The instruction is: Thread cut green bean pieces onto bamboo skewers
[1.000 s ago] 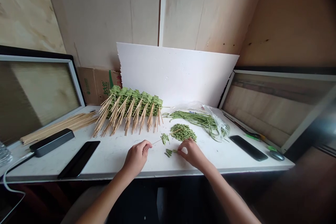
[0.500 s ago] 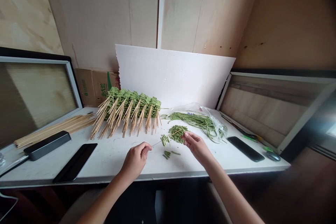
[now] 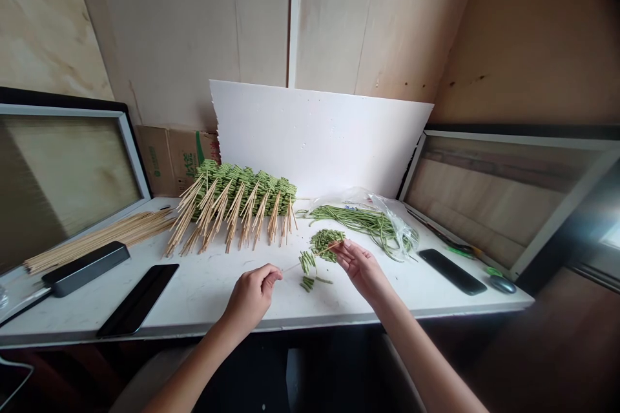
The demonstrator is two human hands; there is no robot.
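Holding: the left hand [image 3: 252, 292] pinches the near end of a wooden skewer [image 3: 292, 267] between thumb and curled fingers; the right hand [image 3: 361, 267] has thumb and forefinger closed at its far end, the other fingers loosely bent. Whether the right hand also grips a bean piece cannot be told.
Skewer: raised over the middle of the table [image 3: 387, 297], slanting up to the right, with threaded bean pieces [image 3: 307, 262] partway along.
Surface: white, faintly marked, its long front edge running below both hands.
Cut beans: a bean pile [image 3: 325, 240] just beside the right fingertips; a few loose pieces [image 3: 307, 284] nearer the front edge.
Back left: stacked bean skewers [image 3: 247, 184], bare ends toward the front, before a cardboard box [image 3: 167, 158].
Back right: long beans [image 3: 358, 218] partly under a clear plastic bag [image 3: 400, 222].
Left end: bare skewers [image 3: 101, 239], a dark oblong box [image 3: 87, 268] and, reaching the front edge, a black phone [image 3: 138, 300].
Right end: a dark flat slab [image 3: 452, 271] and, near the front corner, a mouse [image 3: 502, 284].
Room: white board [image 3: 320, 135] upright along the back edge, beige panelled wall [image 3: 194, 26] behind, framed panels at both sides.
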